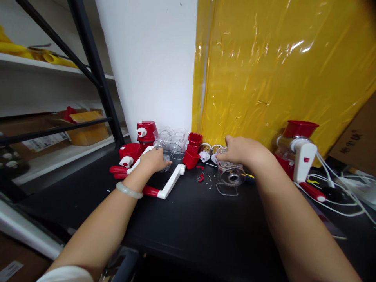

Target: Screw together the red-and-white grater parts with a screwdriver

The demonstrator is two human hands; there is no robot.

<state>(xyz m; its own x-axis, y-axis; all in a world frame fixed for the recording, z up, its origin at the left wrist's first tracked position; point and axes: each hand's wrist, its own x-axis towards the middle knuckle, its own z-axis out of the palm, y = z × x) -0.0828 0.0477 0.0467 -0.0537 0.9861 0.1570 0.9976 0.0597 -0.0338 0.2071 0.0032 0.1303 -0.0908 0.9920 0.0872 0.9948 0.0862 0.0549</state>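
Resting left hand on clear cup just beside white crank, grip impossible to tell | clamping right hand over top of clear housing, upright on black table, near red hoppers | hands well apart

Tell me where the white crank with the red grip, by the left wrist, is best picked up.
Probably take the crank by its white arm, from above, fingers pinching its narrow width: it lies flat on the black table, bare tabletop either side, while its red grip sits against the left wrist.
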